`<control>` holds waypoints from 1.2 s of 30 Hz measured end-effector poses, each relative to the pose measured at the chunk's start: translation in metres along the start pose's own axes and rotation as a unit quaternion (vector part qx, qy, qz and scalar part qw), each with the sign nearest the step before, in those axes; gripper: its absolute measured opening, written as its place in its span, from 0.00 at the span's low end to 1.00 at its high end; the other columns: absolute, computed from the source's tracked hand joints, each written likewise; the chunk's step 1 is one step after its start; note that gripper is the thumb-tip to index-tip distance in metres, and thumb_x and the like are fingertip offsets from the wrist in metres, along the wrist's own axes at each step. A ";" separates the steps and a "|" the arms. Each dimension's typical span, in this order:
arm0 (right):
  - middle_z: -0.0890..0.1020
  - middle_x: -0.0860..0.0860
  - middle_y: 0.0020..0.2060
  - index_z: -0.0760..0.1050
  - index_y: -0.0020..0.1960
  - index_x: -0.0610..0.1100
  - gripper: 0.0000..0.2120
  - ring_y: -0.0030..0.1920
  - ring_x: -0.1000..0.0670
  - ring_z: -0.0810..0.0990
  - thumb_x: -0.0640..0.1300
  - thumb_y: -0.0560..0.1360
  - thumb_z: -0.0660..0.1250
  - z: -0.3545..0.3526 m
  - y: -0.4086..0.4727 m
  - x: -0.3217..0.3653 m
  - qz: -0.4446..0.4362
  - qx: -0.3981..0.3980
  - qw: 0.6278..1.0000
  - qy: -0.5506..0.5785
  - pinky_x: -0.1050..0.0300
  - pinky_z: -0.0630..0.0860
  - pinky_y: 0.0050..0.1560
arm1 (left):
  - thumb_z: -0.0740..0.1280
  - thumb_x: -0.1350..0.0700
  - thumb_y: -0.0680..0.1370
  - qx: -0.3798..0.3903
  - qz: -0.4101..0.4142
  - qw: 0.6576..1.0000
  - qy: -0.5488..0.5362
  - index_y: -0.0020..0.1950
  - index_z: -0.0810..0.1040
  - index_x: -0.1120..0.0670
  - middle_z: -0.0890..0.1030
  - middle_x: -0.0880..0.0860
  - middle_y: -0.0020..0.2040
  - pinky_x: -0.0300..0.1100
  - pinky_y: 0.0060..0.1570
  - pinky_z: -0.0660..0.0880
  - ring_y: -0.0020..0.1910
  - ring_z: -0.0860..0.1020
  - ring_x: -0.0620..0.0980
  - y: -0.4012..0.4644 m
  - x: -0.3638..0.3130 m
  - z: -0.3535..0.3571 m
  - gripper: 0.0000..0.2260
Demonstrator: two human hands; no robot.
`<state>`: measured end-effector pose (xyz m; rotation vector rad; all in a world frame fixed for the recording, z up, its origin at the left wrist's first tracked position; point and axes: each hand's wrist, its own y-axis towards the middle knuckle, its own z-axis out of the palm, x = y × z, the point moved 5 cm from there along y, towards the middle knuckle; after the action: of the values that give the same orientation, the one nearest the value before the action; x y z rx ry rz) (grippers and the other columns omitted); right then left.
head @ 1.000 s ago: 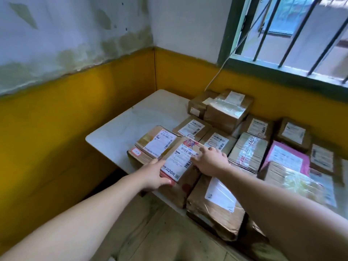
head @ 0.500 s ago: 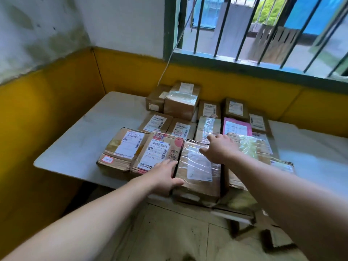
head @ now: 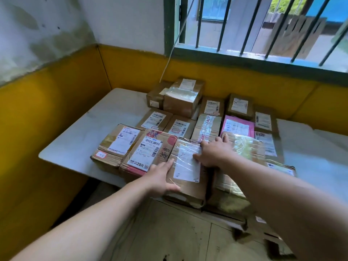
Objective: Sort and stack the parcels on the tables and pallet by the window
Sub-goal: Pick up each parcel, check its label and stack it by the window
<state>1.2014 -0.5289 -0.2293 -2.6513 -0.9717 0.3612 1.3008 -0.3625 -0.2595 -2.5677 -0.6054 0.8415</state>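
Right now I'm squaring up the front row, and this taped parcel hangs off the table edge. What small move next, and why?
Probably slide the taped parcel farther onto the table. Its near end overhangs the edge, and both hands, left hand and right hand, already rest on it.

parcel labels (head: pixel 186 163) unreadable, pallet (head: pixel 271 240) edge-cropped

**A bare back room used as a parcel depot**

This is a plain sorting or storage room, not a home or shop floor. Taped cardboard parcels (head: pixel 185 167) with printed shipping labels and barcodes cover a white table (head: pixel 79 146) pushed into a corner. The walls (head: pixel 62 95) are yellow below and stained, peeling white above. A green-framed barred window (head: pixel 244 29) looks onto an outdoor yard. The floor (head: pixel 169 232) is worn and spotted.
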 end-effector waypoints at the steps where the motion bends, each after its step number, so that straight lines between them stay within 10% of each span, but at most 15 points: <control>1: 0.69 0.43 0.73 0.64 0.75 0.50 0.35 0.76 0.40 0.59 0.71 0.76 0.54 0.000 0.001 0.000 0.000 -0.005 1.000 0.011 0.36 0.41 0.76 | 0.73 0.43 0.71 0.006 0.004 1.000 0.012 0.79 0.43 0.48 0.56 0.50 0.77 0.50 0.73 0.54 0.74 0.53 0.55 -0.001 0.000 0.001 0.48; 6: 0.73 0.41 0.69 0.68 0.69 0.48 0.31 0.73 0.39 0.64 0.68 0.76 0.58 -0.006 -0.004 -0.004 0.004 -0.044 0.996 0.077 0.37 0.45 0.77 | 0.75 0.48 0.70 -0.032 0.025 0.999 0.019 0.79 0.44 0.49 0.58 0.51 0.76 0.47 0.72 0.56 0.72 0.57 0.52 -0.007 0.000 0.003 0.49; 10: 0.73 0.41 0.64 0.68 0.70 0.48 0.31 0.66 0.39 0.70 0.66 0.76 0.62 -0.018 -0.006 -0.012 0.027 -0.077 0.980 0.184 0.44 0.67 0.68 | 0.76 0.50 0.70 -0.066 0.046 0.996 -0.042 0.79 0.48 0.49 0.60 0.49 0.74 0.43 0.70 0.61 0.68 0.63 0.47 -0.016 -0.004 -0.007 0.47; 14: 0.67 0.44 0.67 0.65 0.73 0.47 0.30 0.60 0.45 0.73 0.59 0.76 0.67 -0.040 -0.018 -0.015 0.042 -0.121 0.927 0.353 0.56 0.69 0.53 | 0.75 0.53 0.72 -0.090 0.081 0.988 -0.098 0.79 0.50 0.47 0.60 0.50 0.74 0.36 0.62 0.61 0.66 0.63 0.44 -0.031 -0.015 -0.033 0.44; 20: 0.66 0.44 0.68 0.63 0.75 0.48 0.33 0.61 0.43 0.74 0.56 0.74 0.70 -0.059 -0.051 -0.015 0.103 -0.192 0.820 0.530 0.44 0.74 0.64 | 0.73 0.55 0.74 -0.126 0.154 0.971 -0.129 0.78 0.53 0.46 0.58 0.49 0.75 0.20 0.55 0.58 0.65 0.62 0.43 -0.060 -0.025 -0.073 0.40; 25: 0.72 0.49 0.64 0.60 0.76 0.50 0.33 0.56 0.49 0.76 0.47 0.76 0.71 -0.074 -0.092 -0.005 0.082 -0.227 0.737 0.631 0.60 0.77 0.50 | 0.76 0.44 0.65 -0.142 0.207 0.953 -0.169 0.74 0.60 0.38 0.66 0.46 0.72 0.51 0.62 0.74 0.64 0.72 0.51 -0.086 -0.029 -0.108 0.41; 28: 0.71 0.50 0.63 0.59 0.76 0.53 0.33 0.51 0.52 0.76 0.45 0.77 0.70 -0.069 -0.114 -0.002 0.080 -0.215 0.703 0.674 0.65 0.76 0.32 | 0.73 0.47 0.72 -0.127 0.255 0.940 -0.188 0.76 0.60 0.46 0.62 0.48 0.74 0.45 0.65 0.71 0.68 0.68 0.50 -0.102 -0.044 -0.109 0.36; 36: 0.71 0.46 0.66 0.58 0.75 0.55 0.33 0.61 0.44 0.76 0.56 0.75 0.68 -0.041 -0.203 -0.049 0.152 -0.316 0.692 0.631 0.47 0.80 0.54 | 0.69 0.56 0.77 -0.109 0.318 0.917 -0.215 0.76 0.59 0.50 0.62 0.51 0.73 0.39 0.60 0.73 0.69 0.66 0.49 -0.128 -0.115 -0.064 0.31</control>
<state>1.0596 -0.4203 -0.1129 -2.5515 -0.1264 -1.8122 1.2207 -0.3265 -0.0982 -2.8291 0.0667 1.6632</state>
